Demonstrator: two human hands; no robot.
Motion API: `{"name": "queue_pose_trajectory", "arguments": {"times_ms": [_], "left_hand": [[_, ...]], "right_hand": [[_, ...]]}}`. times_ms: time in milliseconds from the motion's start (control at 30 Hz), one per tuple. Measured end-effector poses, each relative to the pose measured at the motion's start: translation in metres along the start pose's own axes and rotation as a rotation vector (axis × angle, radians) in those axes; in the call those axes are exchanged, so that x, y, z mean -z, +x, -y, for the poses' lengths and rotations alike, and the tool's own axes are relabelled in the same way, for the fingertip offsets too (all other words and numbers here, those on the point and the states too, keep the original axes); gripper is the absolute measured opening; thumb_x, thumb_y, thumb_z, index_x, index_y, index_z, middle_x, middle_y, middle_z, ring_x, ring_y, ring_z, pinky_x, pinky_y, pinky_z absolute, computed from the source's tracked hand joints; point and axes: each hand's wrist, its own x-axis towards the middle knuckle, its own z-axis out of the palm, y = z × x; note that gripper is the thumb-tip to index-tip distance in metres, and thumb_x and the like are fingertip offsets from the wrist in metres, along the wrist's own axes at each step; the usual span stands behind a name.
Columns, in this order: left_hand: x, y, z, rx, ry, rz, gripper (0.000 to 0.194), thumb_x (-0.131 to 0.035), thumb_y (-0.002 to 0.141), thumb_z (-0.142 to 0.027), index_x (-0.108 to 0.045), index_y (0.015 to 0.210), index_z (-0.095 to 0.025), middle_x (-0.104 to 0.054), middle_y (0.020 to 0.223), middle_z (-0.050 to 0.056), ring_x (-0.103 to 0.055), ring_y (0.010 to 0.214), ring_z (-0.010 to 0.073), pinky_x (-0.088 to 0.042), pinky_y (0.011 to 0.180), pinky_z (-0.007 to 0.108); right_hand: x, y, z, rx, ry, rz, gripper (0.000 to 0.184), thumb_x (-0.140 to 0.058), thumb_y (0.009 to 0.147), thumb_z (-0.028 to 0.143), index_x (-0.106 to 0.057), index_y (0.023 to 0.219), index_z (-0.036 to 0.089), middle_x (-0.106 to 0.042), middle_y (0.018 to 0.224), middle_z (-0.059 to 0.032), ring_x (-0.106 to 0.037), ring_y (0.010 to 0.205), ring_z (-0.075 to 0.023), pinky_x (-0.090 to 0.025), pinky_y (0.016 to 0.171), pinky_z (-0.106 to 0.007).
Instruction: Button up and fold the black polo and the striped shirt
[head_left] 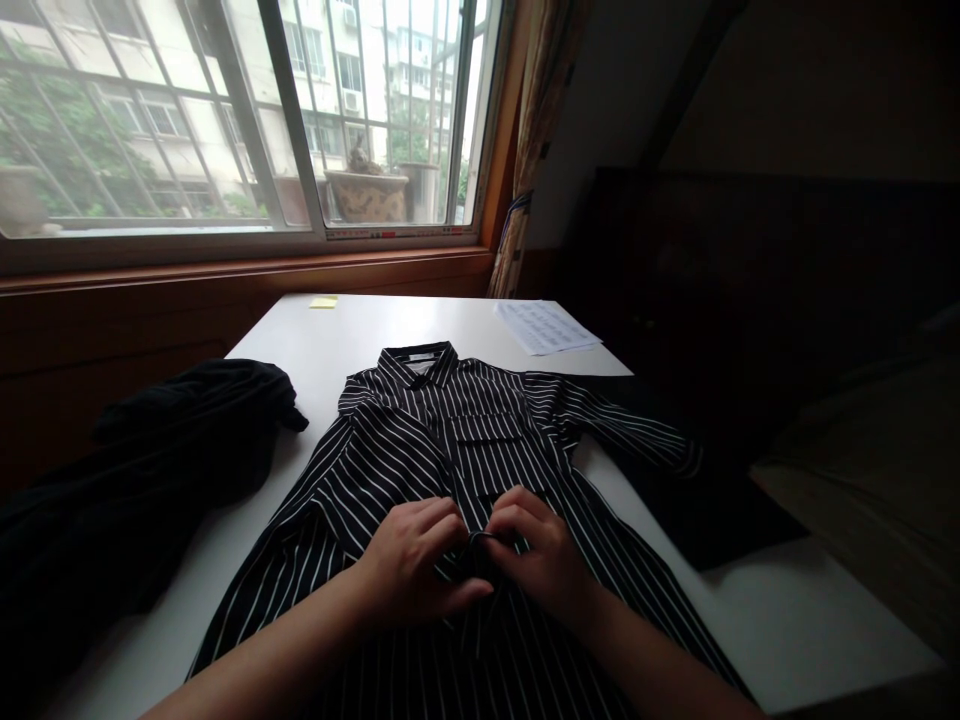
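A black and white striped shirt dress (491,440) lies face up on a white table, its collar toward the window. At its waist, my right hand (541,550) pinches a thin dark fabric tie (480,536) between thumb and fingers. My left hand (420,558) is close beside it, with its fingers curled at the other side of the tie and its thumb stretched out below. A dark strip hangs down between the two hands. One sleeve (630,425) spreads out to the right, while the left one is folded over the front. My curled fingers hide part of the tie.
On the left, a heap of dark cloth (187,430) covers the table's edge. More dark fabric (705,510) lies under the right sleeve. Printed sheets (547,328) and a yellow sticky note (324,301) are on the far part of the white table (420,312), below a barred window.
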Motion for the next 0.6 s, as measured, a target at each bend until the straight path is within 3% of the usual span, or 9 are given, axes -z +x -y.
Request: {"name": "queue_pose_trajectory", "arguments": {"times_ms": [200, 367, 600], "left_hand": [[-0.0011, -0.0008, -0.0043, 0.044, 0.062, 0.075, 0.028, -0.063, 0.084, -0.044, -0.052, 0.088, -0.019, -0.059, 0.085, 0.004, -0.055, 0.071, 0.0174, -0.046, 0.06, 0.031], [-0.0013, 0.0015, -0.0079, 0.064, 0.07, 0.071, 0.029, -0.061, 0.085, -0.046, -0.053, 0.091, -0.019, -0.058, 0.085, 0.004, -0.055, 0.072, 0.0179, -0.047, 0.061, 0.031], [-0.0045, 0.0012, -0.0086, 0.106, 0.051, 0.072, 0.011, -0.058, 0.083, -0.026, -0.049, 0.085, -0.02, -0.056, 0.082, 0.002, -0.052, 0.068, 0.016, -0.044, 0.058, 0.028]], "right_hand": [[-0.0023, -0.0004, 0.0004, 0.002, -0.014, -0.009, 0.013, -0.065, 0.082, 0.01, -0.058, 0.081, 0.022, -0.056, 0.084, -0.0006, -0.057, 0.075, -0.0139, -0.049, 0.066, -0.026], [-0.0028, -0.0009, -0.0011, -0.013, -0.023, -0.002, 0.013, -0.066, 0.083, 0.013, -0.058, 0.08, 0.022, -0.056, 0.084, -0.0007, -0.057, 0.074, -0.0141, -0.049, 0.065, -0.026], [-0.0038, -0.0007, -0.0025, -0.037, -0.014, 0.012, 0.011, -0.066, 0.084, 0.015, -0.059, 0.081, 0.023, -0.056, 0.084, -0.0009, -0.056, 0.074, -0.0141, -0.049, 0.064, -0.026]]}}
